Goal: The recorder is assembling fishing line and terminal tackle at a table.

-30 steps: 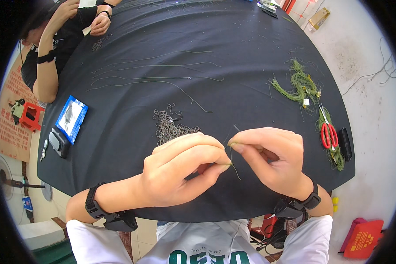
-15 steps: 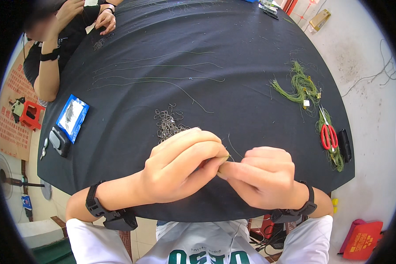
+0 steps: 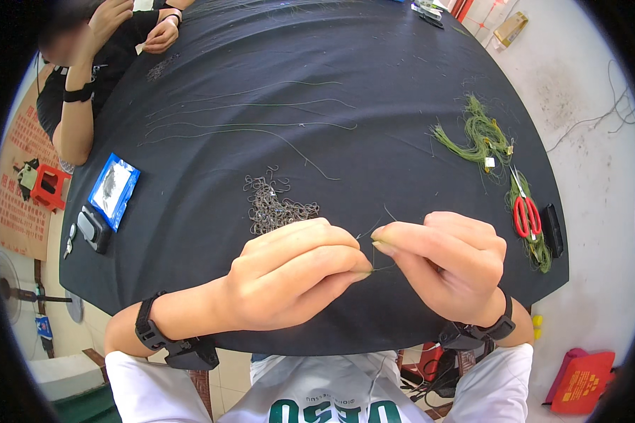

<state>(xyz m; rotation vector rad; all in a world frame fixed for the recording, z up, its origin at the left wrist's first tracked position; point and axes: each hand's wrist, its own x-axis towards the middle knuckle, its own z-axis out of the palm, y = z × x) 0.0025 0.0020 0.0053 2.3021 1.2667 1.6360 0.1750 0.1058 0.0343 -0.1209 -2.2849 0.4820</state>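
Observation:
My left hand point(image 3: 298, 273) is closed in a pinch above the near part of the table, with the thin green fishing line point(image 3: 382, 268) at its fingertips. Facing it, my right hand point(image 3: 450, 262) pinches the same line between thumb and forefinger. A short stretch of line spans the small gap, and a loose end rises above the right fingertips. Whether a hook is hidden in the left fingers I cannot tell. Just beyond my left hand lies a heap of dark metal fishhooks point(image 3: 275, 208).
Several single lines point(image 3: 254, 128) lie across the black tablecloth point(image 3: 212, 183). Green line bundles point(image 3: 483, 141) and red-handled scissors point(image 3: 527, 215) are at the right. A blue packet point(image 3: 115, 189) and a grey-black device point(image 3: 94, 227) sit at the left. A co-worker's hand point(image 3: 162, 35) is far left.
My right hand has moved right and slightly up, away from the left fingertips, opening a gap with line across it. My left hand stays nearly in place. The co-worker's hand has shifted slightly.

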